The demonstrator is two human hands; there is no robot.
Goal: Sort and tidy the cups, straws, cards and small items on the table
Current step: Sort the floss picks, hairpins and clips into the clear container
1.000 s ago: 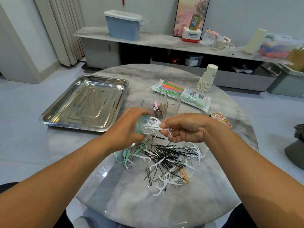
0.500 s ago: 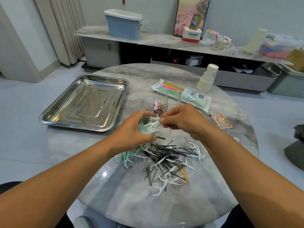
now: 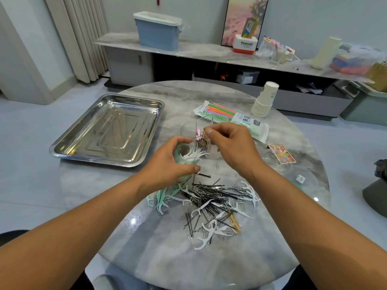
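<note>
flanking the hands, steel tray (image 3: 109, 130), straw packet (image 3: 232, 120), cup stack (image 3: 265, 100)

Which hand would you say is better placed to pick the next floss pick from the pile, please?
Right, probably: the left hand grips a bunch of floss picks, while the right hand pinches only something thin.

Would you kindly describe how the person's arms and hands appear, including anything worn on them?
Both forearms are bare from the frame's edge to the wrist: no sleeves, watch, bracelets or gloves. The left hand and right hand show no rings; their nails are short and unpainted.
</note>
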